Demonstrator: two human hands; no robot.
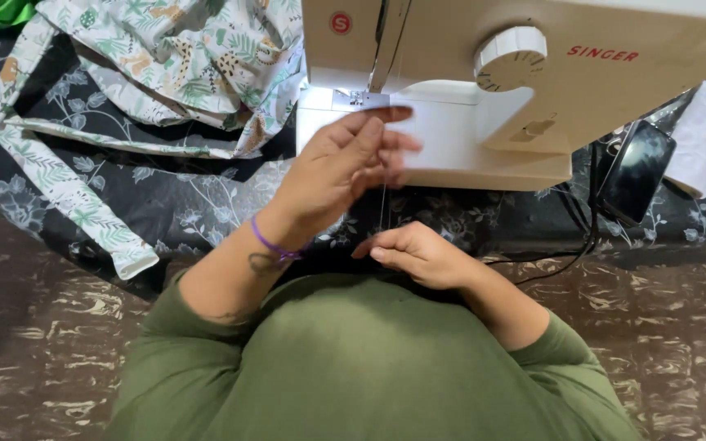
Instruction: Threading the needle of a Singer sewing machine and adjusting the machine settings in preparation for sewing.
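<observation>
My left hand (341,167) is raised in front of the bed of a white sewing machine (484,90), fingers together and pointing toward the needle area (359,98). A thin pale thread (383,204) runs down from those fingers to my right hand (414,253), which is closed near my chest and pinches the thread's lower end. A purple band circles my left wrist. Both arms wear olive green sleeves.
A leaf-and-animal print fabric piece (165,57) with long straps lies bunched left of the machine on a black floral cloth (165,196). A dark phone (637,167) and a white folded item (700,139) lie to the right, with black cables (582,237) nearby.
</observation>
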